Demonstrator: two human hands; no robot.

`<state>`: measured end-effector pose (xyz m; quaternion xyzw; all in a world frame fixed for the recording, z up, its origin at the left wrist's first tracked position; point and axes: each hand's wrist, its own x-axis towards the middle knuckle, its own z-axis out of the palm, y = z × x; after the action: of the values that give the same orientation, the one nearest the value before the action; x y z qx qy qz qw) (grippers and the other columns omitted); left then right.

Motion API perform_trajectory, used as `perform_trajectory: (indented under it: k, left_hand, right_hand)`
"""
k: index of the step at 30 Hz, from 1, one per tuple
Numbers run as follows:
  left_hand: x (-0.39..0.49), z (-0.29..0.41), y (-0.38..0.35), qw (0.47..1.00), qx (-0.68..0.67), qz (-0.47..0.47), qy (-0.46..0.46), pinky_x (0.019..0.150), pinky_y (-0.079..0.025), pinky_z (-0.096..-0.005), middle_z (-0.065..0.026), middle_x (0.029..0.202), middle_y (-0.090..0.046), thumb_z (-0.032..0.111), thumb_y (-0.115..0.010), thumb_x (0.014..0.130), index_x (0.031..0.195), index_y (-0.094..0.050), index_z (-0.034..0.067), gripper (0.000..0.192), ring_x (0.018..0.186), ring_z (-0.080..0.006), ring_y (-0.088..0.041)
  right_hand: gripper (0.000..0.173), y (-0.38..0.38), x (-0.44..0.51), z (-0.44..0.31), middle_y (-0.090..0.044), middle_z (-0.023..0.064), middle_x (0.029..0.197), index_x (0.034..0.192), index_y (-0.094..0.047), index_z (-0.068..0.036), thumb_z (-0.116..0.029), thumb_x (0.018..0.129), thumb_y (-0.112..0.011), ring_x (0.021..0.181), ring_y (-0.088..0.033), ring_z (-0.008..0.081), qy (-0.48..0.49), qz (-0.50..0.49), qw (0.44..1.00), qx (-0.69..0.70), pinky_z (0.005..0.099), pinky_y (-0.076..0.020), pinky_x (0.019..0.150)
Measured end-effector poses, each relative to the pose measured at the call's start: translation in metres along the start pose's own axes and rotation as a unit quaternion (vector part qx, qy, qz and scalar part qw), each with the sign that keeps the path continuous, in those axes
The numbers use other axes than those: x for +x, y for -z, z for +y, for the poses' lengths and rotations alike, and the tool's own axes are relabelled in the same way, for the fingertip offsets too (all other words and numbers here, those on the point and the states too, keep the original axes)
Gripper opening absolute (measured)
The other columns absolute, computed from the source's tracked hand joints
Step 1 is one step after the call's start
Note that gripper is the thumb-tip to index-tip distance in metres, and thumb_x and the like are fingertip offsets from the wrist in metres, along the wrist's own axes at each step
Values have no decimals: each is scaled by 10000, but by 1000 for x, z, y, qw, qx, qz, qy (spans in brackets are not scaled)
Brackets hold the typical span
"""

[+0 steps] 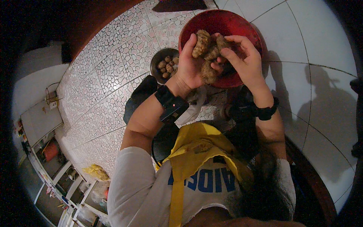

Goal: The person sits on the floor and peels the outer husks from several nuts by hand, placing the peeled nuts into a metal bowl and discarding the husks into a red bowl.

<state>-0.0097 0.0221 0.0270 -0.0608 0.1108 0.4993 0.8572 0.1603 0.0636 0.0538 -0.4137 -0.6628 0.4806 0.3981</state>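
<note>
My left hand (190, 69) cradles a clump of brown, hairy, ringed taro-like corms (210, 54) above a red plastic basin (218, 20). One elongated corm (201, 42) rests against my left thumb. From the other side, my right hand (246, 56) pinches a smaller corm (222, 42) between thumb and fingers. Left of the basin, a round metal bowl (154, 63) contains several small rounded corms (167, 65). The inside of the basin under my hands is mostly dark and hidden.
A whitish plastic bag (191, 113) lies on the pebble-patterned tile floor (105, 62) below my forearms. White wall tiles (286, 42) rise at the right, close to the basin. A yellow plastic bag (95, 172) and a cluttered shelf unit (62, 173) are at the lower left.
</note>
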Motion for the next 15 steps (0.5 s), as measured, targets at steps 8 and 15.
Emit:
perform_trajectory:
  k: [8,15]
  left_hand:
    - [0,1,-2,1000,12,-3,-25,670,-462,-258,-37,1177,-578,621,-445,927,1272,-537,160,583,901,-170,-552]
    - [2,1,4,1000,7,-15,-22,670,-460,-255,-24,1193,-567,604,-445,938,1283,-526,167,562,873,-168,-528]
  right_hand:
    - [350,-1,-1,0,-656,102,996,1031,-659,-35,-133,732,-812,956,-646,246,84,30,989,-118,340,-506,860]
    - [190,-6,-2,11,-695,115,990,983,-684,-21,-58,806,-743,936,-675,234,82,61,993,-50,318,-524,844]
